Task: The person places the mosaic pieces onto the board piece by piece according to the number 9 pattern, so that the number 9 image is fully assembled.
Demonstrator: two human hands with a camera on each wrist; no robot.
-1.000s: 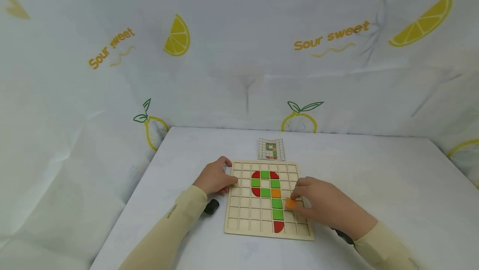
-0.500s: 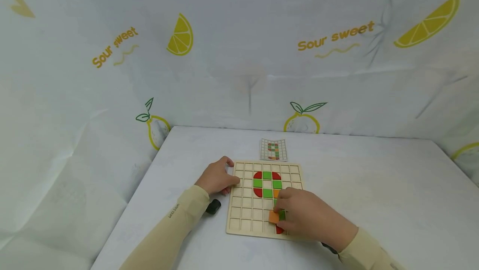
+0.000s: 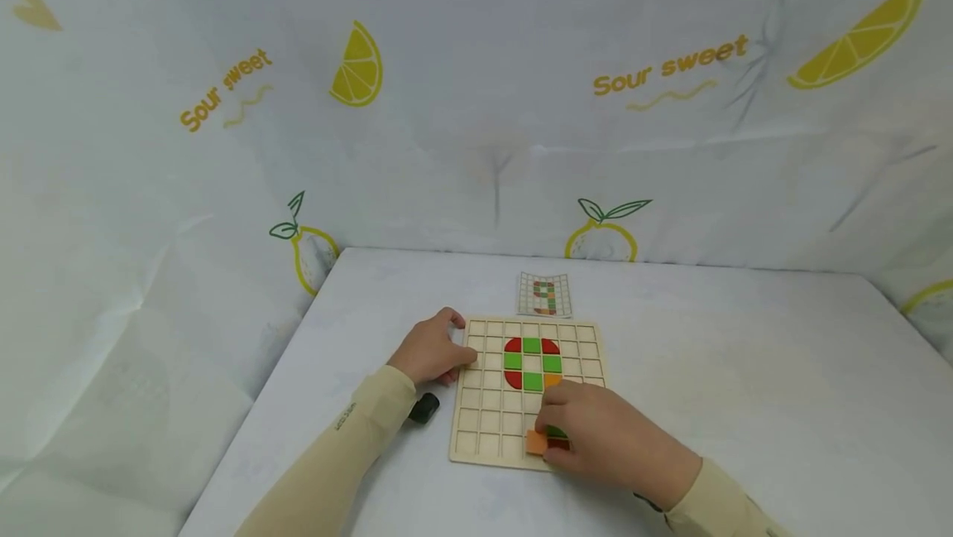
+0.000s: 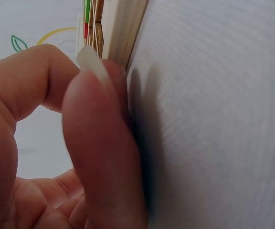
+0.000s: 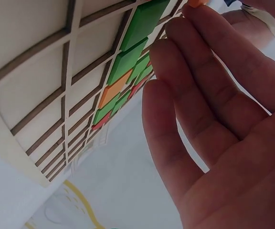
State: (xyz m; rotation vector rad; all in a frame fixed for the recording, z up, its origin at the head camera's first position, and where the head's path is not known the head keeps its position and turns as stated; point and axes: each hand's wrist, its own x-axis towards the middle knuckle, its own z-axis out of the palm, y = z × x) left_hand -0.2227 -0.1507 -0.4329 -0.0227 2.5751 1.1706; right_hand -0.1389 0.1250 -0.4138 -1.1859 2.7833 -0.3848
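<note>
A wooden grid board (image 3: 489,399) lies on the table with red, green and orange tiles forming a 9-like shape. My left hand (image 3: 428,349) holds the board at its left edge, thumb at the rim and index finger bent near the far corner. In the left wrist view its thumb (image 4: 101,143) is close to the board's side. My right hand (image 3: 606,436) pinches an orange square tile (image 3: 535,443) over the near row, left of a red tile (image 3: 557,443). The hand covers the lower right cells. In the right wrist view only a bit of the tile (image 5: 196,3) shows.
Behind the board lies a pattern card (image 3: 544,295) with a similar coloured figure. A dark object (image 3: 425,408) shows under the left wrist. White cloth with lemon prints (image 3: 601,243) hangs behind and beside the white table (image 3: 707,338).
My right hand has carried the orange tile left and toward the near edge of the board, from the right-hand cells to the bottom row. My left hand stays at the board's left edge.
</note>
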